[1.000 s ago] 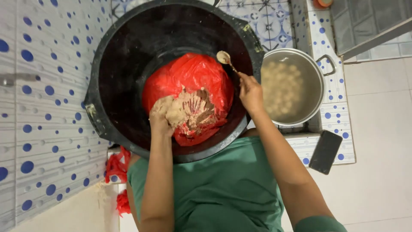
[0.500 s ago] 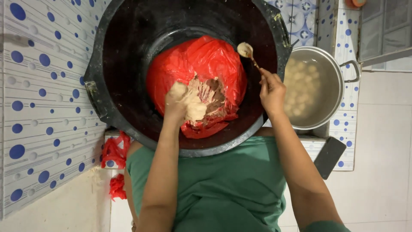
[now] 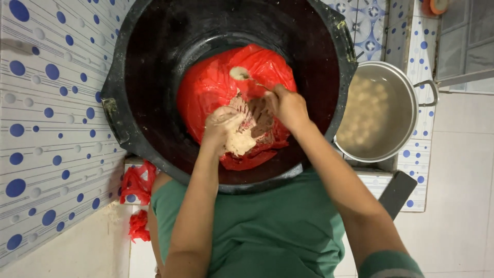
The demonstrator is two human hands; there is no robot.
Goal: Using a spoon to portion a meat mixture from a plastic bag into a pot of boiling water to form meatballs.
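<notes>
Dough (image 3: 237, 138) sits on red bag (image 3: 206, 87) inside black tub (image 3: 154, 62), centre frame. L hand (image 3: 221, 126) closed round a dough lump, squeezing. R hand (image 3: 288, 105) gripping spoon (image 3: 242, 74), bowl end resting on the bag. Steel pot (image 3: 406, 82) w/ pale balls just right of tub. Judgement: squeeze steady, scoop close to the fist, keep portions even, don't snag the plastic.

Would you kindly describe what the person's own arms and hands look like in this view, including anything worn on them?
Both forearms are bare, with no gloves, watch or rings visible. The left hand is smeared with pale paste. The right hand looks cleaner. A dark green sleeve cuff shows on the right upper arm, matching the green shirt.
</notes>
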